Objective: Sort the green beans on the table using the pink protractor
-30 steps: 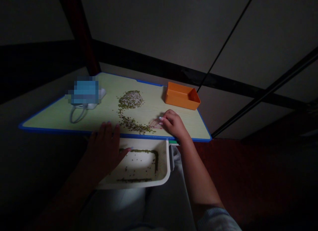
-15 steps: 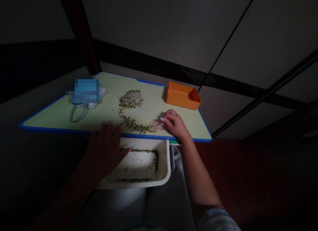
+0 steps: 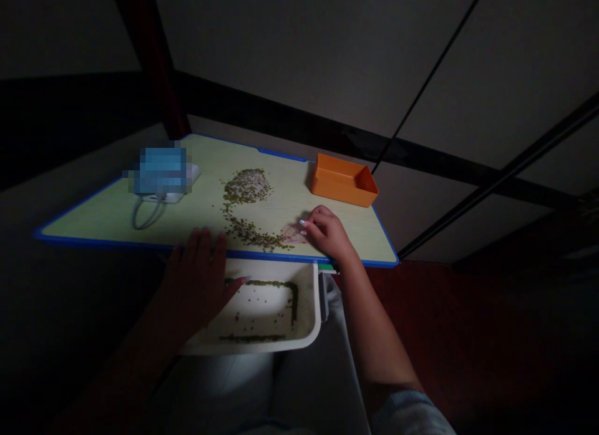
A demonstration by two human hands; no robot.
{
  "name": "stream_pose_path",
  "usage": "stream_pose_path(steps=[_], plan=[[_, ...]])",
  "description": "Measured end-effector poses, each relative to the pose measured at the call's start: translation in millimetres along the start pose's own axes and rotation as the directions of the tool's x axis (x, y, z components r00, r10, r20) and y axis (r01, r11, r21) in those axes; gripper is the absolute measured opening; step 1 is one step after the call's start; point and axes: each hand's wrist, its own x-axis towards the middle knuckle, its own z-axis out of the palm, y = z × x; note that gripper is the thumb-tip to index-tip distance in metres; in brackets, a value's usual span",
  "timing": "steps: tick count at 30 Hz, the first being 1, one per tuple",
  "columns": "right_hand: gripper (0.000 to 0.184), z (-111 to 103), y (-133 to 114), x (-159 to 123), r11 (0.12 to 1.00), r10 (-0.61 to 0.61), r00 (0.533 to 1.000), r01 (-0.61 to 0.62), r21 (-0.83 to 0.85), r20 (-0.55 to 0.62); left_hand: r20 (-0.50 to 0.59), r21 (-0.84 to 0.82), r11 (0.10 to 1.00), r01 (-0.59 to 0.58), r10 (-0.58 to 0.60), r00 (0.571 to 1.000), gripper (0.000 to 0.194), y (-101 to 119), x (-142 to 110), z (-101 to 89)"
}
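My left hand (image 3: 199,273) lies flat with its fingers spread over the front edge of the pale yellow board (image 3: 187,232), its thumb above the white bin (image 3: 309,332). Over the board's right half, my right hand (image 3: 326,232) is closed, thumb and fingertips pressed together; what it may pinch is too small to make out. Just left of its fingertips is a thin, see-through pinkish patch (image 3: 293,233). A curved trail of small green beans or seeds (image 3: 253,234) runs up to it. Behind that trail sits a heap of pale and green grains (image 3: 248,185).
An orange open box (image 3: 344,188) stands at the board's back right. A blurred blue and white device (image 3: 163,173) with a looped cable (image 3: 145,223) is at the left. The bin below the front edge holds scattered green beans. Dark cabinet panels (image 3: 304,60) rise behind.
Both hands keep nearly the same place and shape. The view has shifted very slightly; the grains look unchanged.
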Motion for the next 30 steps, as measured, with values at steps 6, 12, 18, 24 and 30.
stream_pose_path(steps=[6,12,18,24,30], plan=[[0.024,0.0,-0.9,1.1,1.000,-0.008,1.000,0.008,-0.002,0.015,-0.002,0.009,1.000,-0.001,0.001,1.000,0.082,-0.1,0.0,-0.5],[0.023,0.1,-0.1,2.0,0.999,-0.020,0.999,0.021,-0.028,0.036,0.007,0.015,1.000,0.002,-0.003,1.000,0.082,-0.5,0.4,1.0],[0.023,-0.7,-1.2,3.4,0.999,-0.005,0.998,0.009,-0.053,0.062,0.013,0.022,1.000,-0.007,0.007,1.000,0.082,-0.3,1.0,-0.6],[0.022,1.3,-1.0,5.1,0.997,-0.018,0.998,0.022,-0.069,0.067,0.012,0.024,1.000,-0.003,0.003,1.000,0.081,1.0,0.7,-2.0],[0.022,2.4,-0.7,4.4,0.998,-0.026,0.998,0.028,-0.049,0.050,0.019,0.009,1.000,-0.007,0.007,1.000,0.081,1.2,0.3,-2.0]])
